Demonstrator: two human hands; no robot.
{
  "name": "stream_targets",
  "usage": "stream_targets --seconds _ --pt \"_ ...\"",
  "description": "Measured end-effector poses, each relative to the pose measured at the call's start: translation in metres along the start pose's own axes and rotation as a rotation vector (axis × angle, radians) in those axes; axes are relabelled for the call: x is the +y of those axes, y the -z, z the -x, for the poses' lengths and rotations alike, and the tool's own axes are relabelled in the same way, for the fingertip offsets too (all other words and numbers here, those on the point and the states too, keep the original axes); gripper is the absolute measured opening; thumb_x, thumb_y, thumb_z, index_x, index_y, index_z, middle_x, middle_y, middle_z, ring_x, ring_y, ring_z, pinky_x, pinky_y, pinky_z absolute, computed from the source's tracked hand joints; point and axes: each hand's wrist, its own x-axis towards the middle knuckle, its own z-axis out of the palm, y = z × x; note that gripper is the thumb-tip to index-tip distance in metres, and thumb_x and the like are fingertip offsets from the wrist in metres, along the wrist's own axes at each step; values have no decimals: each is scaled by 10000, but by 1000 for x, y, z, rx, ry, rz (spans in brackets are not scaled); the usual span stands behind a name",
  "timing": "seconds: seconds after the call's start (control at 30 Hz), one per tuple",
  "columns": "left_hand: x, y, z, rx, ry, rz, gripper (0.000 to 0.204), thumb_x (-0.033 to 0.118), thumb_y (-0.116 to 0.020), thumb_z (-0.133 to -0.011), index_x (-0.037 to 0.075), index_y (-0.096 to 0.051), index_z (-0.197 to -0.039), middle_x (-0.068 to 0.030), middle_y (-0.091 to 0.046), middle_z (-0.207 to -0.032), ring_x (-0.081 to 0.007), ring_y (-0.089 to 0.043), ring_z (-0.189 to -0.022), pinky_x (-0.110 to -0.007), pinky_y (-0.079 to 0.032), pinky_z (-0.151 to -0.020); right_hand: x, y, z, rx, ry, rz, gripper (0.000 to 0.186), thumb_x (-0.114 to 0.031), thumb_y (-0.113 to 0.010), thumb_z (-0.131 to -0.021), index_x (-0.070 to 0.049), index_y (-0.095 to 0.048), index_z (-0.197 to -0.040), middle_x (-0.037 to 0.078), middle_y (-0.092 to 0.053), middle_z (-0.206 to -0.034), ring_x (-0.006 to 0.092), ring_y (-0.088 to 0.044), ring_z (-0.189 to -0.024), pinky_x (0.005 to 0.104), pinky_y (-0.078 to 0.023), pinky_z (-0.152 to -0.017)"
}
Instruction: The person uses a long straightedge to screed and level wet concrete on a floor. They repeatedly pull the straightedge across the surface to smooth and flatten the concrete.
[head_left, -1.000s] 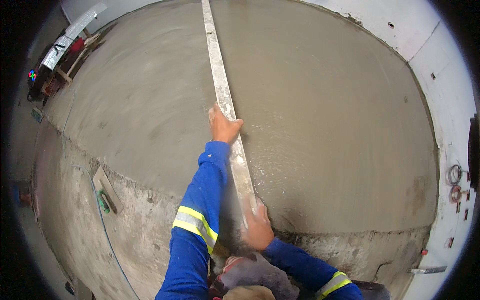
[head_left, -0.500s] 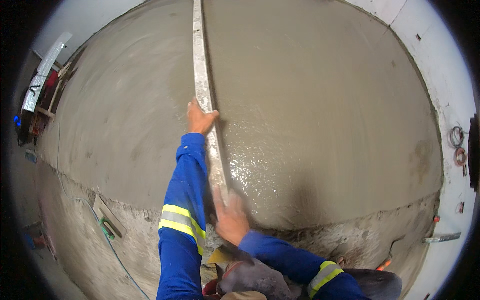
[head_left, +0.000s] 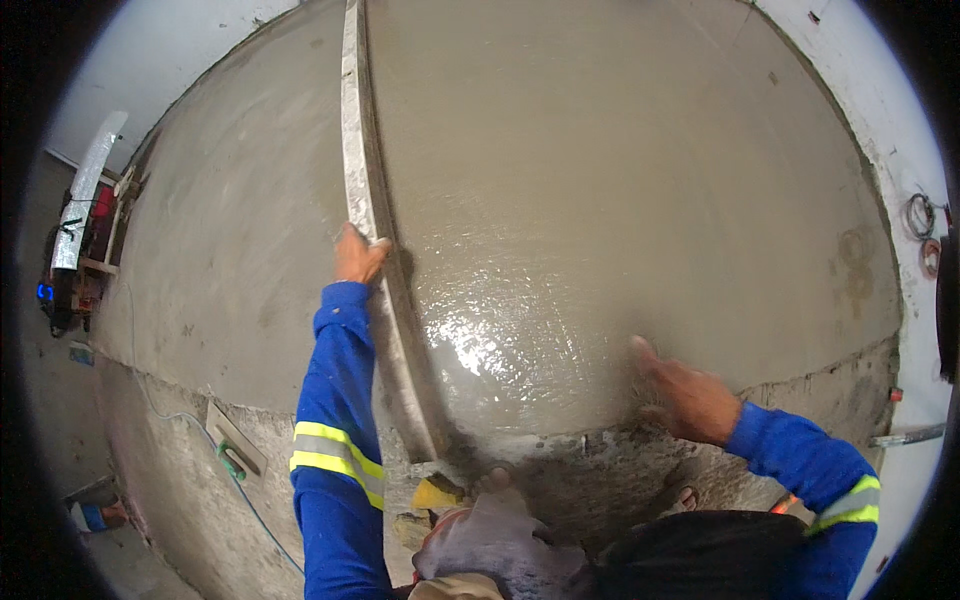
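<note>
A long, cement-smeared screed bar lies across the wet grey concrete, running from the far edge to the near edge. Partway along it, my left hand is closed around the bar, thumb on its right side. To the right, my right hand is off the bar, over the near edge of the fresh concrete. Its fingers reach out to the left, somewhat blurred, and I see nothing in them. Wet shine covers the concrete between the bar and this hand.
A trowel with a green handle lies on the rough lower strip at left, beside a thin hose. White walls border the slab. Coiled wires are at right. A yellow piece is by my knees.
My right hand has let go of the bar's near end and moved right. The bar and my left hand appear farther left, partly because the view has shifted.
</note>
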Motion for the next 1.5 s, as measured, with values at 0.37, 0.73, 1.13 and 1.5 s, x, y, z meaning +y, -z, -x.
stream_targets --seconds 0.37,0.73,1.13,1.5 --pt "-30 19 -3 -43 42 -108 744 366 -752 -734 -75 -446 -1249 -316 -599 -1150 -443 -586 -1092 -465 -462 -928 58 -9 100 -247 -196 -139 962 -192 -692 -815 -93 -52 -1527 250 -593 -1112 419 -596 -995 484 -507 -821" --pt "13 -8 17 166 216 -467 749 466 -701 -808 -6 -387 -1296 -264 -606 -1144 -442 -597 -1052 -516 -466 -902 56 -11 93 -263 -116 -284 990 -183 -747 -786 -88 -88 -1520 244 -596 -1126 430 -595 -994 456 -500 -841" --pt "-15 -6 21 139 30 -461 681 410 -726 -789 -54 -452 -1205 -302 -621 -1099 -464 -599 -1030 -510 -481 -863 63 -10 95 -300 -135 -289 914 -248 -677 -845 -90 -77 -1516 257 -575 -1117 430 -601 -961 495 -520 -777" --pt "-47 9 -28 114 16 -477 767 453 -700 -801 -40 -395 -1303 -309 -613 -1106 -465 -590 -1046 -514 -478 -867 50 -13 79 -365 -134 -320 962 -244 -722 -815 -98 -85 -1521 263 -591 -1130 448 -591 -1007 495 -502 -835"
